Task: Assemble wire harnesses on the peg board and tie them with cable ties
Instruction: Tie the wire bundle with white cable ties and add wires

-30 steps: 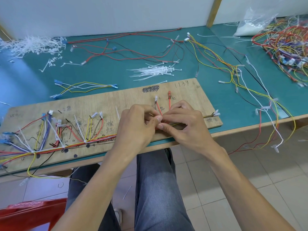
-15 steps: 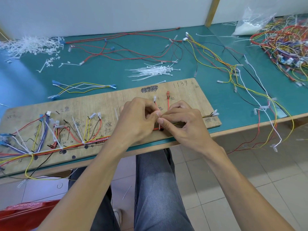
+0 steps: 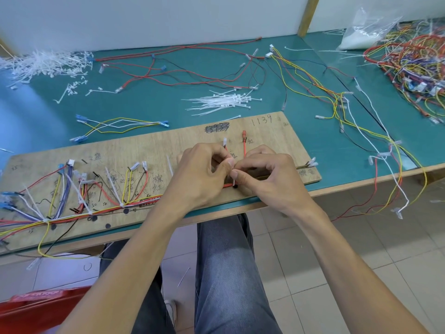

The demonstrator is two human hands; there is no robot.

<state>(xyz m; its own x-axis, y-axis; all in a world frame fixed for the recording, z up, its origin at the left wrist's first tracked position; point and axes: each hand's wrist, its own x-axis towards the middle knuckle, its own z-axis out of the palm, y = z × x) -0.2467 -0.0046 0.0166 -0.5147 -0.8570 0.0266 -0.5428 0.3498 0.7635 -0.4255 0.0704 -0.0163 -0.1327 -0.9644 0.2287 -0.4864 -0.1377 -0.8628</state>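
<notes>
My left hand (image 3: 202,174) and right hand (image 3: 267,179) pinch a white cable tie (image 3: 233,183) round the wire bundle (image 3: 144,201) at the near edge of the peg board (image 3: 168,145); slipping fingers (thin tail) could leave a wire outside.

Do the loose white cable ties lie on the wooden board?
No, the loose cable ties lie on the green table, beyond the far edge of the wooden board.

One left hand (image 3: 199,177), one right hand (image 3: 272,183), one peg board (image 3: 144,150), one plastic bag (image 3: 366,32).
</notes>
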